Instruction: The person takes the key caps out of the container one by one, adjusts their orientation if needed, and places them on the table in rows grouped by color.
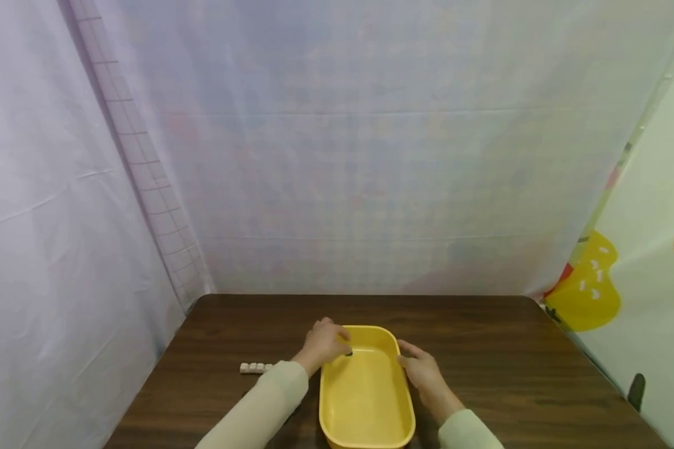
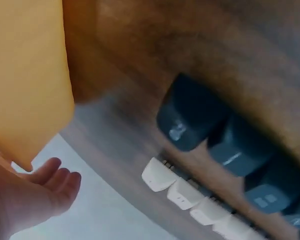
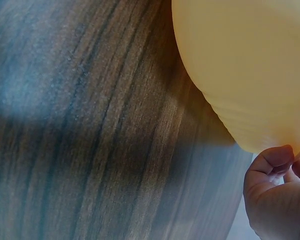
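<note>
A yellow rectangular plastic tub stands on the table. My left hand reaches over its far left rim, thumb and index finger pinching a small dark keycap just inside. In the left wrist view that keycap is hidden behind the tub wall, and the other fingers curl loosely outside it. At the tub's far right side, my right hand grips the rim between thumb and fingers. White keycaps and dark keycaps stand in rows on the table left of the tub.
The dark wood-grain table reaches back to a pale curtain. My left forearm sleeve passes over the keycaps and partly covers them. A white sheet with yellow print hangs along the right side.
</note>
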Available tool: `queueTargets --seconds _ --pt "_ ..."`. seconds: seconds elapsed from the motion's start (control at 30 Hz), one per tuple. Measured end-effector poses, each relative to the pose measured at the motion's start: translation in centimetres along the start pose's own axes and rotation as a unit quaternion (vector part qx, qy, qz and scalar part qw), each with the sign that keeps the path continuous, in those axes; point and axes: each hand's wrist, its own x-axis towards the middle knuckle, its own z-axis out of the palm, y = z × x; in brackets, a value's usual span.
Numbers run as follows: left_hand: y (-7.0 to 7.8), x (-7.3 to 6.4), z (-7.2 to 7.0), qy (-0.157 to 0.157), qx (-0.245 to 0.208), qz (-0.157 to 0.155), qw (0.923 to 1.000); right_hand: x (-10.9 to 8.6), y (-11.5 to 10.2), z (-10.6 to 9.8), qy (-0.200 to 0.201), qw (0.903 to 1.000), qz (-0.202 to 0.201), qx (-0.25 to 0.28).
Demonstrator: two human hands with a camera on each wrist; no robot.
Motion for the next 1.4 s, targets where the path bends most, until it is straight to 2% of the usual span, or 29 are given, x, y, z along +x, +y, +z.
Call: queueTargets --seconds 0.1,0.17,0.27,0.4,0.5,0.63,0.7,0.87,0.97,1.1,1.2,1.3,1.4 --pt "0.3 0.4 0.4 -0.018 0.083 -0.004 0.9963 0.0 0.0 0.2 0.002 1.0 0.0 0.0" --pt "0.5 0.5 0.8 -0.031 0.138 -0.008 0.9899 0.0 0.0 0.2 0.0 1.0 -0.001 -0.002" --pt "0.7 0.6 1.2 -0.043 0.198 -0.015 0.9792 -0.1 0.1 0.3 0.001 1.0 -0.001 -0.003" --pt "0.9 0.6 1.4 -0.045 0.219 -0.018 0.9745 -0.1 0.0 0.3 0.003 1.0 0.003 -0.002" --pt "1.1 0.5 1.3 -0.048 0.231 -0.011 0.9717 -0.2 -0.1 0.2 0.002 1.0 0.002 -0.002" --pt "1.5 0.4 1.1 -0.05 0.26 0.0 0.9642 -0.1 -0.1 0.2 0.004 1.0 0.0 -0.006" --pt "1.5 0.5 1.2 -0.047 0.264 0.002 0.9635 -0.1 -0.1 0.2 0.005 1.0 -0.003 -0.006" --pt "1.1 0.8 1.7 -0.034 0.218 -0.009 0.9752 0.1 0.2 0.2 0.006 1.0 -0.007 0.002" --pt "1.0 0.7 1.4 -0.025 0.185 -0.01 0.9824 0.2 0.2 0.2 0.006 0.9999 -0.01 0.002" --pt "1.2 0.4 0.7 0.016 0.142 0.023 0.9894 0.2 0.1 0.2 0.004 0.9999 -0.008 -0.006" --pt "1.5 0.2 0.1 0.053 0.113 0.057 0.9905 0.1 0.0 0.2 0.003 0.9999 -0.006 -0.008" --pt "1.8 0.0 -0.4 0.055 0.048 0.062 0.9954 0.1 0.0 0.2 0.003 0.9999 -0.007 -0.007" --pt "2.0 -0.1 -0.7 0.035 -0.046 0.042 0.9975 0.1 0.0 0.2 0.004 1.0 -0.006 -0.006"
